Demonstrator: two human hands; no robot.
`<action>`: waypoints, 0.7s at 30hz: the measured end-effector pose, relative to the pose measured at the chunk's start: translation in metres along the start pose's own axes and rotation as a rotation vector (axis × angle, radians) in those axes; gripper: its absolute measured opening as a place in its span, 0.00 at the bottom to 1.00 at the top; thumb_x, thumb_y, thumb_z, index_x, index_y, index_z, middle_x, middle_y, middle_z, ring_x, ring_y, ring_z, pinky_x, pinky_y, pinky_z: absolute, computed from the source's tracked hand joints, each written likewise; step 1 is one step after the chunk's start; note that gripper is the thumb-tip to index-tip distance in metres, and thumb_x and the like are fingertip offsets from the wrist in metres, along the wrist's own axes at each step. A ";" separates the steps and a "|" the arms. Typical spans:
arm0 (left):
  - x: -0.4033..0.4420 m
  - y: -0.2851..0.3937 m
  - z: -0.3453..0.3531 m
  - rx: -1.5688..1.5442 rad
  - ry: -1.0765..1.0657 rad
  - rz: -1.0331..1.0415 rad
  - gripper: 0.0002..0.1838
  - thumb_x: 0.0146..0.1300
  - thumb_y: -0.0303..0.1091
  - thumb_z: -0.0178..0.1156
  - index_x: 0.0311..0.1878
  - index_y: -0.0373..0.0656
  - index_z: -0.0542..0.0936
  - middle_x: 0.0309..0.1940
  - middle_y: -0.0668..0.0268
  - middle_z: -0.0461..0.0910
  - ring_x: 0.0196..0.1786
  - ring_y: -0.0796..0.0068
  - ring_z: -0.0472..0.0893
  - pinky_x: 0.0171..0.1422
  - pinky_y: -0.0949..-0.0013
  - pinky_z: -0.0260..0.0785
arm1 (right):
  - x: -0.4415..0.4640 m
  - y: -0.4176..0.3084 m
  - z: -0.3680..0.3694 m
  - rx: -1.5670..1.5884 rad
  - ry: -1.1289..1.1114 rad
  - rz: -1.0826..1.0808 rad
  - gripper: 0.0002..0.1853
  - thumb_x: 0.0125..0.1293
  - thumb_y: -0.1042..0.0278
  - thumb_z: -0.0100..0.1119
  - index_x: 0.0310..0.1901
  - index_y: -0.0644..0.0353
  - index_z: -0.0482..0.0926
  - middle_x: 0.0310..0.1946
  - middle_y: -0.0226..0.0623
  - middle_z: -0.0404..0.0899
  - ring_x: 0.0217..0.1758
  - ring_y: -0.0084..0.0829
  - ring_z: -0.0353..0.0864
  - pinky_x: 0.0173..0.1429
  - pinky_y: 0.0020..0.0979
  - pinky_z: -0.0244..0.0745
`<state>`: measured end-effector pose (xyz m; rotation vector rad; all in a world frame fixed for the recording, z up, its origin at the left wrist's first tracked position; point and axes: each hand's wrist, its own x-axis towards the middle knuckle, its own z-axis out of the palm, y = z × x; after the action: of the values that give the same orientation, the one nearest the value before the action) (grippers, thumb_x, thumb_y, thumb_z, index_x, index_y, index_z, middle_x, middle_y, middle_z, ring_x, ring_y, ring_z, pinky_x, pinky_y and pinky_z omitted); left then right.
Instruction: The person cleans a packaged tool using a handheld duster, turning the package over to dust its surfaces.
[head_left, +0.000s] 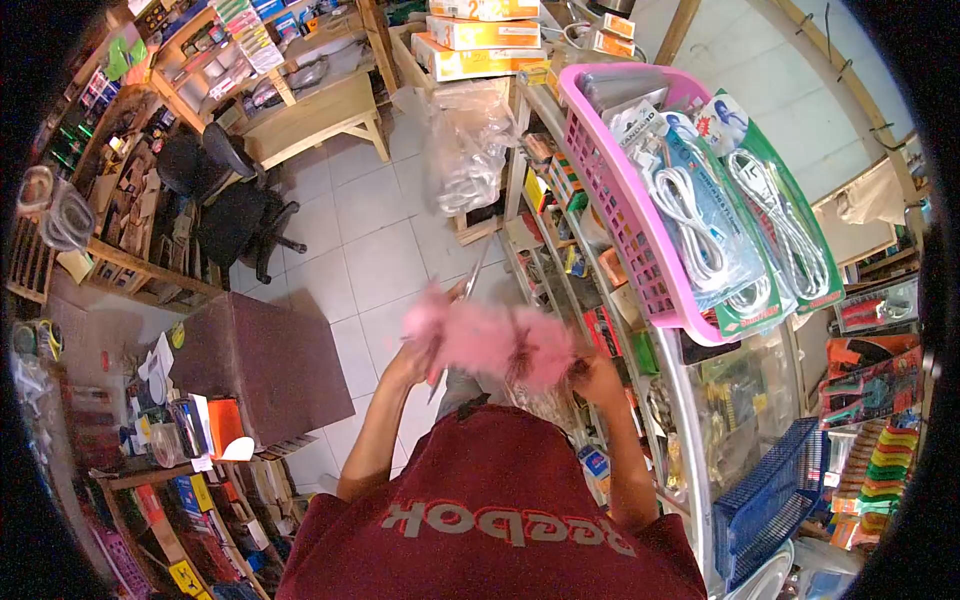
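A fluffy pink duster (pixel 480 335) with dark patches, smeared by motion, stretches across in front of my chest. My right hand (pixel 598 380) is closed around its right end. At its other side, my left hand (pixel 410 362) grips a thin flat item (pixel 472 282) seen edge-on, grey at the top with red and pale edges lower down. The duster covers the middle of that item and part of my left fingers, so its kind cannot be made out. Both hands are above the tiled floor, beside the glass display case.
At the right, a pink basket (pixel 655 260) of packaged white cables (pixel 690 225) stands on the display case (pixel 690 430). A blue basket (pixel 765 510) is lower right. A brown cabinet (pixel 270 370) and black office chair (pixel 240 210) are left. Orange boxes (pixel 480 60) are stacked ahead.
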<state>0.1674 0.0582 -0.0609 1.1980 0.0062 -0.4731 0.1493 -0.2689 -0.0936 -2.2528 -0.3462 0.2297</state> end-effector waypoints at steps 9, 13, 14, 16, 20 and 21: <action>-0.006 0.022 0.019 0.076 0.284 -0.084 0.31 0.70 0.61 0.38 0.47 0.39 0.73 0.28 0.68 0.72 0.24 0.80 0.67 0.28 0.75 0.62 | -0.010 0.019 0.000 0.500 0.234 0.041 0.17 0.50 0.83 0.60 0.44 0.63 0.76 0.43 0.36 0.80 0.43 0.27 0.78 0.48 0.29 0.73; -0.008 0.038 0.025 0.152 0.329 -0.021 0.31 0.70 0.59 0.39 0.61 0.42 0.70 0.26 0.70 0.69 0.24 0.81 0.65 0.26 0.76 0.60 | -0.015 0.067 0.021 1.312 0.133 0.060 0.18 0.49 0.87 0.57 0.44 0.63 0.77 0.49 0.35 0.76 0.48 0.26 0.77 0.54 0.31 0.71; -0.008 0.039 0.023 0.156 0.323 -0.023 0.31 0.71 0.58 0.39 0.64 0.43 0.68 0.26 0.70 0.69 0.24 0.81 0.65 0.26 0.77 0.60 | -0.015 0.070 0.018 1.245 0.030 0.075 0.20 0.49 0.87 0.58 0.46 0.63 0.77 0.54 0.36 0.73 0.50 0.27 0.77 0.56 0.33 0.70; -0.008 0.041 0.021 0.182 0.306 -0.012 0.31 0.71 0.57 0.39 0.66 0.44 0.66 0.25 0.71 0.68 0.23 0.81 0.64 0.25 0.77 0.59 | -0.013 0.045 -0.005 0.779 -0.120 0.081 0.23 0.49 0.86 0.59 0.50 0.62 0.76 0.62 0.37 0.68 0.56 0.29 0.75 0.61 0.35 0.67; -0.003 0.040 0.024 0.207 0.314 0.046 0.30 0.72 0.56 0.39 0.64 0.43 0.68 0.22 0.73 0.66 0.22 0.82 0.63 0.24 0.77 0.57 | -0.026 0.104 0.007 0.492 0.106 -0.053 0.20 0.50 0.89 0.54 0.47 0.62 0.76 0.48 0.38 0.78 0.51 0.29 0.76 0.53 0.34 0.74; -0.002 0.040 0.026 0.197 0.331 0.064 0.30 0.72 0.56 0.39 0.63 0.42 0.69 0.21 0.74 0.66 0.21 0.82 0.62 0.24 0.77 0.56 | -0.023 0.093 0.004 0.810 0.054 -0.044 0.21 0.52 0.88 0.53 0.49 0.61 0.76 0.54 0.38 0.72 0.57 0.30 0.71 0.59 0.34 0.68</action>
<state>0.1735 0.0468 -0.0154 1.4554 0.2087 -0.2185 0.1424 -0.3314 -0.1661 -1.4482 -0.2167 0.2318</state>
